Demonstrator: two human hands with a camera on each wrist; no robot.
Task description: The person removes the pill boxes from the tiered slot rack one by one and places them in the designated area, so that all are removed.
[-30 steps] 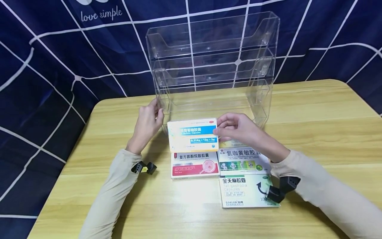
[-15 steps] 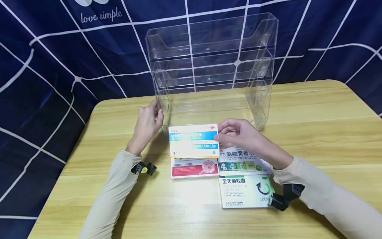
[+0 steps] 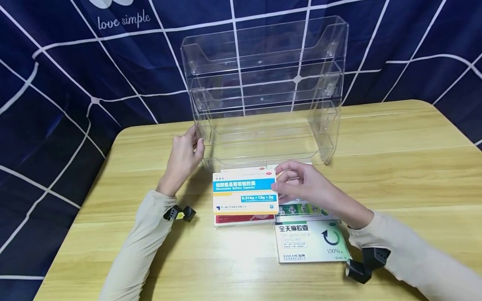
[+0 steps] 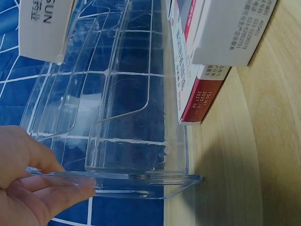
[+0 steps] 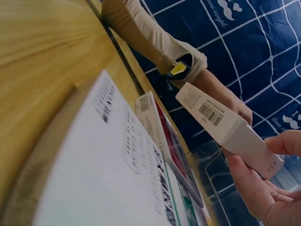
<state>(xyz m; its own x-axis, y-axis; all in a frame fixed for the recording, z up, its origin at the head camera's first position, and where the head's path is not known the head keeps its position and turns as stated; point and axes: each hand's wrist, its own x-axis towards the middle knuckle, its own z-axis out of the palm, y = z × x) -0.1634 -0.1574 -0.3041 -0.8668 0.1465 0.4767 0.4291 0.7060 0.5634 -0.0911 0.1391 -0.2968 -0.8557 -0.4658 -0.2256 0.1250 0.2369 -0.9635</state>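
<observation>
My right hand [image 3: 306,184] pinches the right end of a white, blue and yellow medicine box [image 3: 244,195], labelled Glucosamine Sulfate Capsules. It is held up with its front toward me, overlapping a red-and-white medicine box [image 3: 241,219] in the head view. In the right wrist view thumb and fingers grip the end of the held box [image 5: 211,115]. My left hand [image 3: 183,154] holds the left side panel of a clear plastic tiered rack [image 3: 263,151]; the left wrist view shows its thumb and fingers pinching the panel's edge. The rack's tiers hold no boxes.
A green-and-white Tall gastrodia Capsules box [image 3: 308,244] lies nearest me on the wooden table [image 3: 211,267]. Behind it is another green-striped white box [image 3: 301,212], partly under my right hand. More box edges show at the rack's foot. A dark blue gridded cloth [image 3: 143,62] hangs behind.
My right hand has drawn the white, blue and yellow medicine box toward me, away from the rack and down over the red-and-white box. My left hand stays on the rack's side.
</observation>
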